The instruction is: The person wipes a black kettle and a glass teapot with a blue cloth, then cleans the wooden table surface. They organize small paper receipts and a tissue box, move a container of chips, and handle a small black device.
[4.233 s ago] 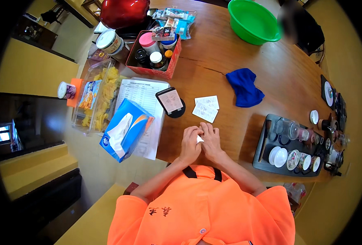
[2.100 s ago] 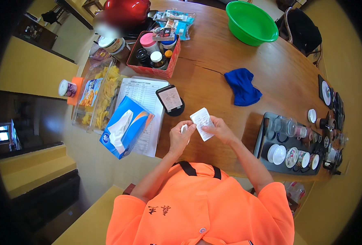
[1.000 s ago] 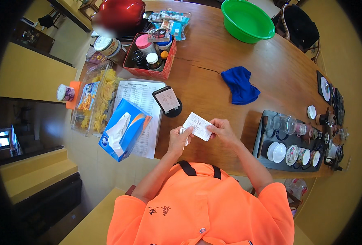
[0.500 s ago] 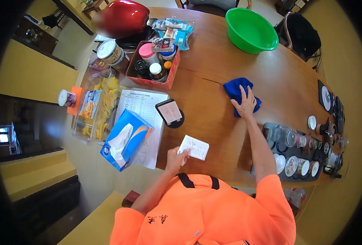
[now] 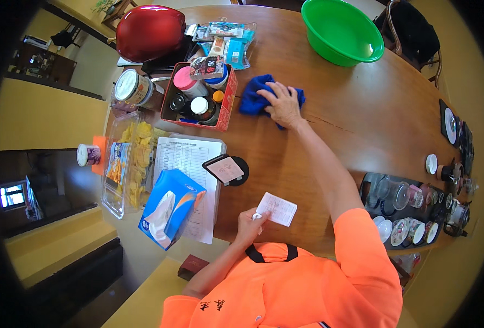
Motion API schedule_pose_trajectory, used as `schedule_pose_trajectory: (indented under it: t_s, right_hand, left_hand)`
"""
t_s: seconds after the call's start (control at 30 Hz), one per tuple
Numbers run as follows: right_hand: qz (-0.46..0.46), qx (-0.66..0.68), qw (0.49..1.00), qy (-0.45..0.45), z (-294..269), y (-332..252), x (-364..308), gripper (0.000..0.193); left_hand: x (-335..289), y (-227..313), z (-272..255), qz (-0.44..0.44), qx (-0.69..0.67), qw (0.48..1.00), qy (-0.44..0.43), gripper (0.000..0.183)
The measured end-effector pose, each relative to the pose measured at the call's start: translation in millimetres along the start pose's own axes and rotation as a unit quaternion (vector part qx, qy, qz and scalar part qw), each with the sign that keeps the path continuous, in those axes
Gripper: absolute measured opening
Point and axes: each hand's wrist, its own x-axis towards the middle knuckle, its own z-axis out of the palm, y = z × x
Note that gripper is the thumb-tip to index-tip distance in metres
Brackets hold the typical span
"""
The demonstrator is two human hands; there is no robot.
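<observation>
A blue cloth (image 5: 254,96) lies bunched on the wooden table, right of the red box. My right hand (image 5: 285,107) rests on top of it with the fingers spread and pressing down, the arm stretched far forward. Close to my body, at the near table edge, my left hand (image 5: 248,227) is closed round a small white notepad (image 5: 278,209) with writing on it. A bit of something white also shows between its fingers; I cannot make out what. Beyond the notepad stands a square pinkish card on a black round stand (image 5: 226,170).
On the left are a tissue box (image 5: 168,210), papers (image 5: 190,150), a clear tub of yellow snacks (image 5: 136,164) and a red box of bottles (image 5: 228,109). Snack packets (image 5: 236,52) and a glossy red object (image 5: 150,33) stand behind. A green basin (image 5: 343,33) and tea tray (image 5: 387,180) are right.
My right hand has swept the blue cloth leftward and slightly away across the table, toward the red box. My left hand still holds the notepad. The whole view has shifted a little.
</observation>
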Motion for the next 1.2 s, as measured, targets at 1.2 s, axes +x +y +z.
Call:
schedule_pose_trajectory:
  t_s: [1.2]
  right_hand:
    - [0.34, 0.422, 0.831, -0.125, -143.0, -89.8, -194.5, 0.033]
  left_hand:
    - [16.3, 29.8, 23.4, 0.077, -0.032, 0.993, -0.081, 0.024]
